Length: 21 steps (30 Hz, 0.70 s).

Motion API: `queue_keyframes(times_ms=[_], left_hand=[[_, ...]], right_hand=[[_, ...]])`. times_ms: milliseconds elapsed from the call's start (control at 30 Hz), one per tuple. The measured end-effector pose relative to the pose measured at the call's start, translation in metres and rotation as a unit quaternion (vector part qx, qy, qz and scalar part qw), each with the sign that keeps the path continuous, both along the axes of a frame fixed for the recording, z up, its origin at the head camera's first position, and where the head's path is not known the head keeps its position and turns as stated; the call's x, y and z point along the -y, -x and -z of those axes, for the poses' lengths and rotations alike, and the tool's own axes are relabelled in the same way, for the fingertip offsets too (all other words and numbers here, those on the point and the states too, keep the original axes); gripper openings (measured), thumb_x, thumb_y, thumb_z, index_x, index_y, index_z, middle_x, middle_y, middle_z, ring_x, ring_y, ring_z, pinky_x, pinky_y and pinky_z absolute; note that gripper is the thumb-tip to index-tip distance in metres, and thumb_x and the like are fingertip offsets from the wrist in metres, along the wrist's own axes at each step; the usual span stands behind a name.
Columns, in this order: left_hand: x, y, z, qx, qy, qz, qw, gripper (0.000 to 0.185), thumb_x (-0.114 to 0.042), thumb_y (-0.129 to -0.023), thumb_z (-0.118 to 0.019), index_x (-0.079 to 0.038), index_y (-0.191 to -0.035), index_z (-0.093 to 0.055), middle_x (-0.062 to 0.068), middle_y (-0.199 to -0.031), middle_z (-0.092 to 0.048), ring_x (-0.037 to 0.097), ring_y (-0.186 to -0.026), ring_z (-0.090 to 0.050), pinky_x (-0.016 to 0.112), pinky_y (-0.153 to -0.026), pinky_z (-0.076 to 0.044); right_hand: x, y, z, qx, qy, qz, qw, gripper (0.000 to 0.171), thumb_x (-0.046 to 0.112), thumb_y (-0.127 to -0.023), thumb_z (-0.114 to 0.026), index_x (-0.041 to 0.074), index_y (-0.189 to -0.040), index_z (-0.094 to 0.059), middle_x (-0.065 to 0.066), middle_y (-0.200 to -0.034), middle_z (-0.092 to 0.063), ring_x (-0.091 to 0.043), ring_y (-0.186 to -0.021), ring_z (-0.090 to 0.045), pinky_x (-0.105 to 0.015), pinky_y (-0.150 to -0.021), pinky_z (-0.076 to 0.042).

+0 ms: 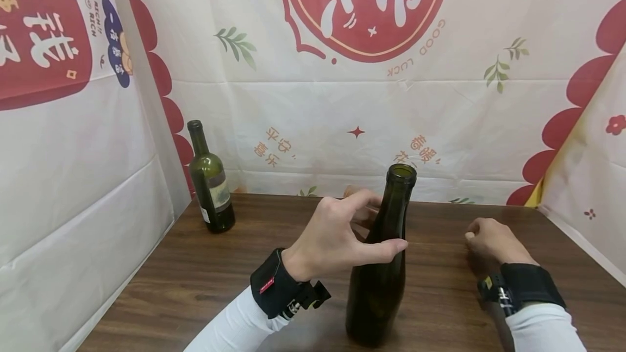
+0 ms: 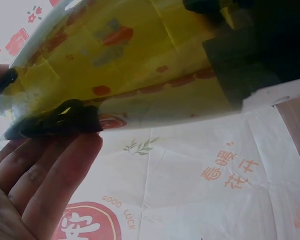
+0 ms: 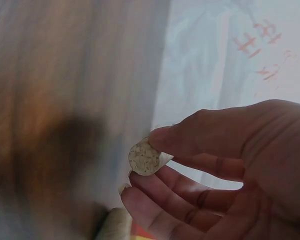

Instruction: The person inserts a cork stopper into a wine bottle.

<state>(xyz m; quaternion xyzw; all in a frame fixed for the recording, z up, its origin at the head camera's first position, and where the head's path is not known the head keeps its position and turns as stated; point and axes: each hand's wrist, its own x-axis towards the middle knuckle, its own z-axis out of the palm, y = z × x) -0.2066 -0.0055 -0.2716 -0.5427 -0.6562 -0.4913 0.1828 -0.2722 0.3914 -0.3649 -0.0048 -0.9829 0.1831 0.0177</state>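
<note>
Gripping open bottle mid-table, left hand, right hand pinching cork

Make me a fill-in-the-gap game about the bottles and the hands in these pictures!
1. The left hand holds the near bottle by its ____.
2. The right hand pinches a ____ between thumb and fingers.
3. The near bottle's mouth is ____, with no stopper.
4. The other bottle stands at the table's far ____ corner.

Missing words: neck; cork; open; left
</note>
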Motion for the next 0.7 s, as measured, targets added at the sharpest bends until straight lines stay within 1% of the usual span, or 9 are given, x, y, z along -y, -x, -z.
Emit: queue_keyframes(times_ms=[67,133,333,533,700], left_hand=[[-0.001,0.0,-0.001,0.001,0.0,0.001,1.0,0.036,-0.004,-0.083,-0.087,-0.002,-0.11,-0.064,0.008,-0.097,-0.076,-0.005,-0.085,-0.072,0.021,-0.068,-0.061],[-0.001,-0.001,-0.001,0.005,0.0,0.001,1.0,0.035,-0.004,-0.083,-0.087,-0.002,-0.11,-0.064,0.007,-0.096,-0.076,-0.006,-0.083,-0.071,0.021,-0.068,-0.061],[0.0,-0.002,-0.001,0.022,0.001,0.004,0.9998,0.035,-0.004,-0.084,-0.086,-0.002,-0.112,-0.065,0.008,-0.096,-0.076,-0.006,-0.083,-0.071,0.023,-0.068,-0.062],[0.0,-0.001,0.0,0.018,0.001,0.004,0.9998,0.035,-0.004,-0.085,-0.086,-0.002,-0.113,-0.064,0.008,-0.097,-0.076,-0.005,-0.084,-0.071,0.023,-0.068,-0.062],[-0.001,0.0,0.0,0.01,-0.002,0.0,1.0,0.035,-0.004,-0.085,-0.086,-0.002,-0.112,-0.064,0.008,-0.095,-0.076,-0.006,-0.082,-0.071,0.022,-0.068,-0.062]], right_hand=[[0.002,-0.001,-0.005,-0.011,0.001,-0.003,1.0,0.036,0.009,-0.097,-0.061,-0.022,-0.114,-0.057,-0.034,-0.099,-0.064,-0.045,-0.087,-0.06,-0.066,-0.083,-0.053],[0.004,-0.002,-0.009,-0.02,0.002,-0.008,1.0,0.036,0.009,-0.099,-0.062,-0.022,-0.116,-0.057,-0.036,-0.101,-0.063,-0.047,-0.088,-0.061,-0.068,-0.084,-0.053],[0.013,-0.005,-0.021,-0.045,0.002,-0.008,0.999,0.036,0.009,-0.098,-0.063,-0.021,-0.117,-0.057,-0.036,-0.102,-0.064,-0.047,-0.088,-0.063,-0.067,-0.083,-0.054],[0.021,-0.008,-0.032,-0.062,0.004,-0.009,0.998,0.035,0.009,-0.097,-0.062,-0.019,-0.118,-0.058,-0.036,-0.102,-0.065,-0.045,-0.086,-0.062,-0.064,-0.078,-0.055],[0.029,-0.011,-0.041,-0.076,0.0,-0.016,0.997,0.035,0.01,-0.1,-0.061,-0.02,-0.119,-0.058,-0.039,-0.104,-0.064,-0.047,-0.087,-0.063,-0.062,-0.075,-0.056]])
